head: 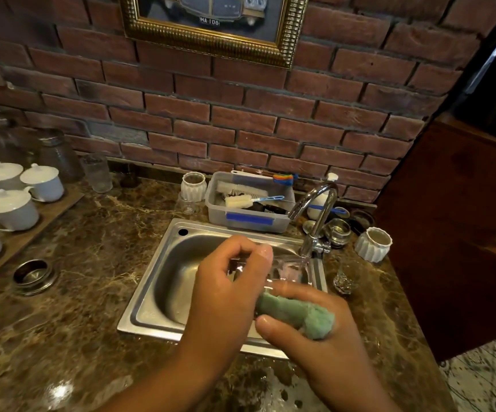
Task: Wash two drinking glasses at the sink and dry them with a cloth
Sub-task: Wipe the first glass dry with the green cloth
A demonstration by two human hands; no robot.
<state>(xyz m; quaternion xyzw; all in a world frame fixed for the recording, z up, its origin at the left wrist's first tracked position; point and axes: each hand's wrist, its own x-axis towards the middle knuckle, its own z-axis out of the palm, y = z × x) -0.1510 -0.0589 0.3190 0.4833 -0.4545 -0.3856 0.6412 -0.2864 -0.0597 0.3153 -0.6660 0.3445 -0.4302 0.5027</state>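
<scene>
The right hand (pixel 315 331), nearest at 5 o'clock, has its fingers curled round a green sponge (pixel 300 315) and grips it. The sponge touches the near end of a glass (pixel 288 269); whether it goes inside, I cannot tell. The left hand (pixel 228 286) holds this glass with thumb and fingers bent round it. The glass is clear and wet and lies tilted above the sink (pixel 163 263), with its far end under the water from the tap (pixel 321 209). Its edges are blurred.

A second glass (pixel 344 278), small, clear and with a cut pattern, stands on the marble counter (pixel 92 248) at 3 o'clock of the sink, just beside the rim. At 12 o'clock, behind the sink, a plastic box (pixel 249 218) holds brushes. Far at 9 o'clock stand white cups (pixel 11 206) with lids.
</scene>
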